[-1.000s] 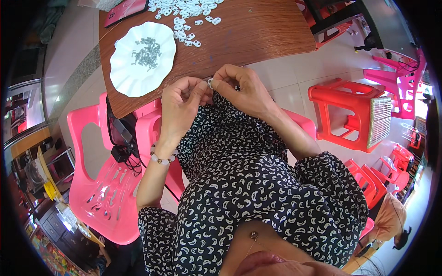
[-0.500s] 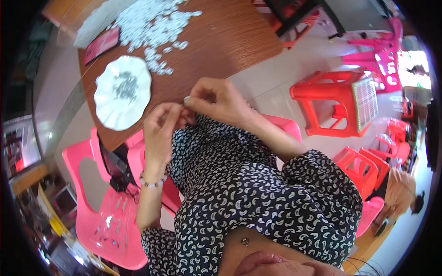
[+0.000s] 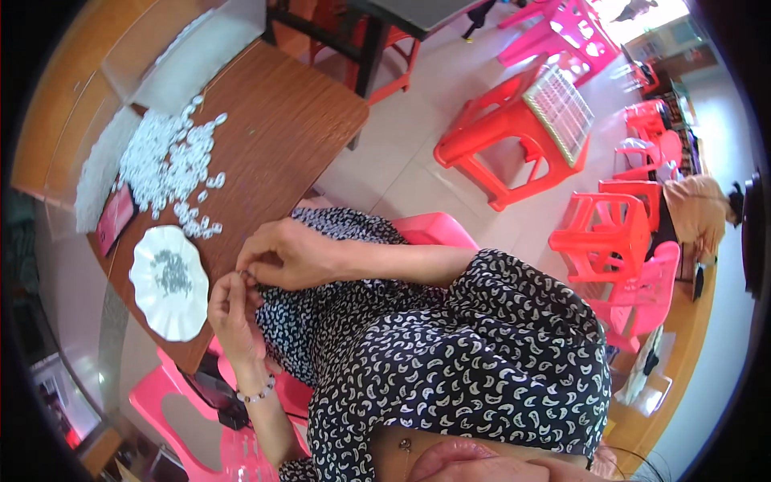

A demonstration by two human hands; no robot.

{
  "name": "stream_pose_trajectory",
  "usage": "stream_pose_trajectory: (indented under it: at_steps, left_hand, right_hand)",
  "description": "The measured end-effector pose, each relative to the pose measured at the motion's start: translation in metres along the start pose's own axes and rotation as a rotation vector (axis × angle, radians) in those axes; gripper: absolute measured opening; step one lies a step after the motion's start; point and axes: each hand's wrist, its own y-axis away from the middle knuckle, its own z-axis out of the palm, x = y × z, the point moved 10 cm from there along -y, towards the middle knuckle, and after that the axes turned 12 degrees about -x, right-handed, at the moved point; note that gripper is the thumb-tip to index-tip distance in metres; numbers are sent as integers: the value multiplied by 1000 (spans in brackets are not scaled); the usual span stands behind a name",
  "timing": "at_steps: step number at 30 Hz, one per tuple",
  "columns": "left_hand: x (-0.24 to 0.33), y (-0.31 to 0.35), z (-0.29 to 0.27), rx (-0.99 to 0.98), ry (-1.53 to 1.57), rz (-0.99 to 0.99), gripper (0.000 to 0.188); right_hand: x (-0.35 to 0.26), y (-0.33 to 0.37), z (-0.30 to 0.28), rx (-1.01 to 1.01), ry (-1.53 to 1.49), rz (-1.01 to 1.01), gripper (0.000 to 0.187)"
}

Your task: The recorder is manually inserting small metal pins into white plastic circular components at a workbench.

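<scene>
Above the near edge of the brown wooden table (image 3: 273, 120), my two hands meet fingertip to fingertip. My left hand (image 3: 234, 317) has its fingers pinched together, and a beaded bracelet (image 3: 259, 391) circles that wrist. From the right my right hand (image 3: 291, 254) reaches over, thumb and forefinger closed in a pinch against the left fingertips. Whatever they hold is too small to name. Just left of the hands lies a white scalloped plate (image 3: 173, 320) with many tiny grey pieces (image 3: 172, 273) in its middle. Beyond it, small white oval pieces (image 3: 166, 161) are spread in a loose heap.
A pink-red flat case (image 3: 116, 218) lies beside the plate. Clear-sided bins of white material (image 3: 189, 68) stand along the table's far left. On the floor to the right is a red stool (image 3: 506, 140) with a woven top; pink chairs (image 3: 642, 297) and another person (image 3: 697, 213) are farther right.
The whole view has swung, so the table and plate sit lower and further left. My hands stay together in a pinch; a small white piece seen at the right fingertips before is no longer distinct.
</scene>
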Motion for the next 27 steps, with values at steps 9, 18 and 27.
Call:
stream_pose_trajectory:
  at_steps: [9, 18, 27]
  left_hand:
    - [-3, -4, -6, -12, 79, -9, 17]
    - [2, 7, -9, 23, -72, -26, 26]
    - [-13, 9, -11, -67, 148, -70, 18]
  right_hand:
    - [-22, 0, -6, 93, 158, -195, 10]
    - [-50, -7, 17, -99, 609, -359, 14]
    - [-39, -11, 23, -225, 540, -309, 13]
